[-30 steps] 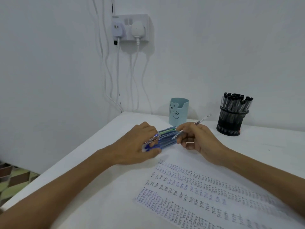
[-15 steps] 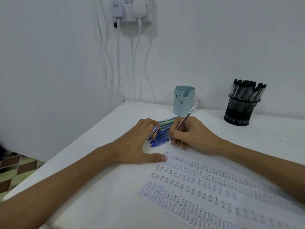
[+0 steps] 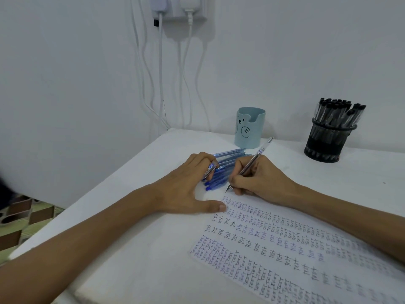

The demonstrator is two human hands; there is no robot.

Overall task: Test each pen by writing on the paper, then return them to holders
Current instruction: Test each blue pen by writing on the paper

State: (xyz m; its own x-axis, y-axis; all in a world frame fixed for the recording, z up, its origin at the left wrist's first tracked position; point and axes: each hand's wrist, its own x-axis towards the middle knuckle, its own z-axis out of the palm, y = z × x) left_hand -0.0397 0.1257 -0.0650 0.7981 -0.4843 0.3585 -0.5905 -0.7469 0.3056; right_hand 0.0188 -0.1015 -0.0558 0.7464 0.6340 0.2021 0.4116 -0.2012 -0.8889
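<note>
My right hand (image 3: 260, 178) grips a clear pen (image 3: 252, 163), its tip touching the top left corner of the paper (image 3: 285, 249), which is covered in rows of test writing. My left hand (image 3: 188, 185) lies on the table with its thumb stretched onto the paper's edge, and a pen cap (image 3: 210, 168) is pinched between its fingers. A bunch of blue pens (image 3: 221, 170) lies on the table between both hands. A light blue bear holder (image 3: 249, 128) stands behind them. At the far right stands a black mesh holder (image 3: 328, 137) full of black-capped pens.
The white table (image 3: 153, 249) sits in a wall corner, its left edge running diagonally above a patterned floor (image 3: 19, 224). White cables (image 3: 162, 73) hang from a wall socket (image 3: 175, 7) down behind the table's far corner.
My right hand swung the clear pen from pointing sideways to a writing grip and lowered its tip to the paper. My left hand spread flat, thumb on the paper. The camera tilted down.
</note>
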